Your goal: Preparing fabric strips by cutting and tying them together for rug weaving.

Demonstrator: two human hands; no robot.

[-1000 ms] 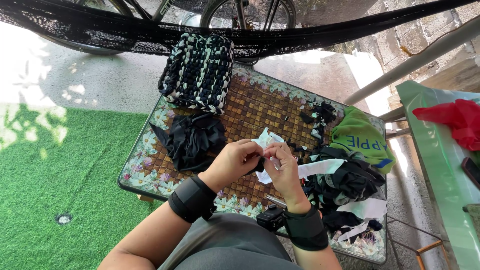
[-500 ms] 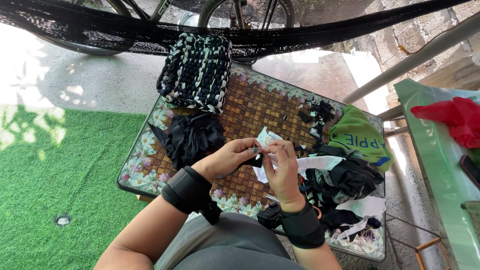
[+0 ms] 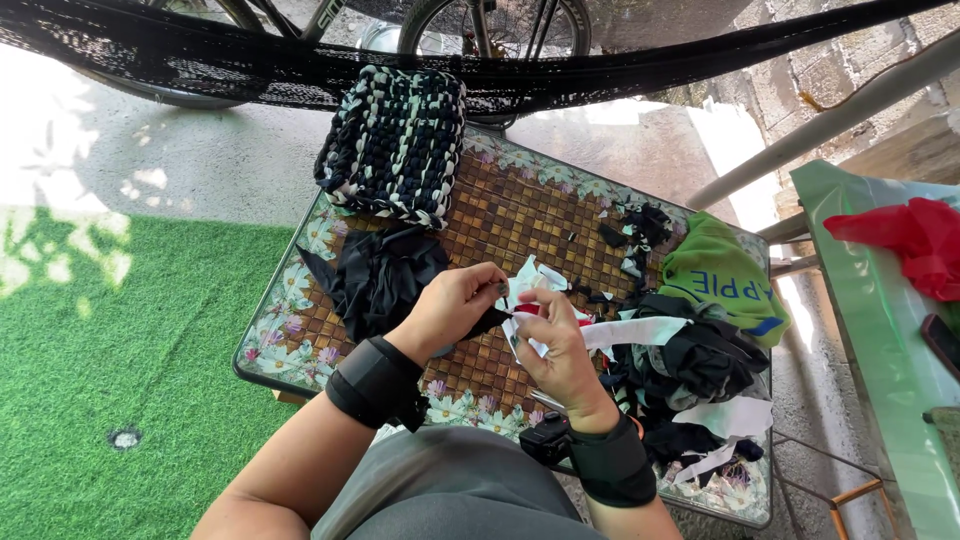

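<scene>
Hands meet over the near middle of the table. Your left hand is closed, fingers curled around a dark strip of fabric at its right edge. Your right hand is also closed, pinching a pale strip of cloth that runs off to the right; a small red object shows between thumb and fingers, too hidden to identify. Both wrists carry black wrist bands.

Left of your left hand, touching the tabletop: a crumpled black fabric bundle. Far of that, at the table's far left edge: a thick woven mat in black and pale strands. Right of your right hand: a heap of dark and white scraps, with a green garment lying just beyond it.

Green artificial turf covers the ground at left. A red cloth lies on a green surface at far right.
</scene>
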